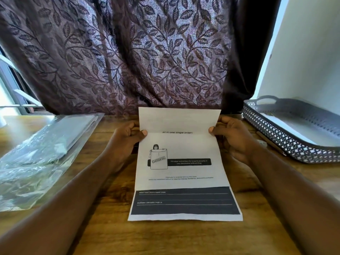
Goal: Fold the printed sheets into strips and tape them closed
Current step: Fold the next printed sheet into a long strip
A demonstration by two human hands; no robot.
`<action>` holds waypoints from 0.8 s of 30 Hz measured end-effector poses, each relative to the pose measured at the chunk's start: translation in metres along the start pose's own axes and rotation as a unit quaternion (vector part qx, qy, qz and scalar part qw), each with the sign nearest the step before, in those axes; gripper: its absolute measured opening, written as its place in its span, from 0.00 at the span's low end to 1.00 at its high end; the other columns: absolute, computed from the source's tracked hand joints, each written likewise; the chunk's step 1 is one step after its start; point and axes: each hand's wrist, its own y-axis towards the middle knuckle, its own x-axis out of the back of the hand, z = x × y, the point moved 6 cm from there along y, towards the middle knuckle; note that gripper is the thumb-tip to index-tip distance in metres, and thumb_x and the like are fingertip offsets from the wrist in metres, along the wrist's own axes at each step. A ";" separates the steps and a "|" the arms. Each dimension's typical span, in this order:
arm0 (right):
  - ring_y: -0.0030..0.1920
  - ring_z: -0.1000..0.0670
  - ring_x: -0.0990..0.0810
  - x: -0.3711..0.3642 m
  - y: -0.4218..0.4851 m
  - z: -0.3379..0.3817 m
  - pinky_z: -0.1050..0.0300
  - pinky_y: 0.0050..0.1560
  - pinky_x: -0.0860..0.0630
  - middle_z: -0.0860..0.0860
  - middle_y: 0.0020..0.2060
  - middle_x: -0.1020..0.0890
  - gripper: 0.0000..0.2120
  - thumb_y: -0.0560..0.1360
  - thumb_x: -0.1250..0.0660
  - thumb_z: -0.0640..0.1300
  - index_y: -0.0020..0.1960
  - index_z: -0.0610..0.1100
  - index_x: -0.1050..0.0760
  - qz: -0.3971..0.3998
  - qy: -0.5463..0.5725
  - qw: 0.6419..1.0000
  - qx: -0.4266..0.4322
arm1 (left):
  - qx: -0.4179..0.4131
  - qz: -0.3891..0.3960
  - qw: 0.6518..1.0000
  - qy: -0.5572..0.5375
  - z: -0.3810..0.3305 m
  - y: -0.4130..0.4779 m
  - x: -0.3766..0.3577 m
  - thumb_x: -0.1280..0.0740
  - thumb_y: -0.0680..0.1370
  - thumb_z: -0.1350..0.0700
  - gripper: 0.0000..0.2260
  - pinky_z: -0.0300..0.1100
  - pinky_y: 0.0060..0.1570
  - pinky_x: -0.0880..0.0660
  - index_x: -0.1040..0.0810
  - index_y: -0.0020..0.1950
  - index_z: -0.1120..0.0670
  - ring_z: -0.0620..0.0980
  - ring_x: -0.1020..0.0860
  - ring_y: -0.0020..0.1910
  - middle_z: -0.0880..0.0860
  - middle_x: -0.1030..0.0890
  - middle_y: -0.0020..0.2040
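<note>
From the head camera, the printed sheet (181,162) lies in the middle of the wooden table (110,234), its near part flat and its far third raised along a crease. The left hand (128,138) pinches the left edge at that crease, thumb on the printed face and fingers curled behind. The right hand (228,134) pinches the right edge the same way. The likeliest fault is a crooked fold. If one hand brings its corner down ahead of the other, the flap will probably land skewed and the strip will taper, leaving edges that tape cannot close neatly. The near edge rests unweighted, so a pull could slide the whole sheet. A crinkled plastic sleeve (42,153) lies to the left and a lattice tray (287,138) to the right. No tape roll shows.
</note>
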 end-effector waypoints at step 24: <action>0.41 0.63 0.22 -0.021 -0.012 0.023 0.75 0.41 0.29 0.57 0.51 0.15 0.10 0.76 0.28 0.38 0.56 0.47 0.18 -0.083 -0.365 0.914 0.153 | -0.070 -0.010 0.973 0.218 -0.011 -0.003 -0.009 0.26 0.77 0.57 0.07 0.53 0.46 0.19 0.15 0.47 0.44 0.49 0.17 0.45 0.43 0.14 0.47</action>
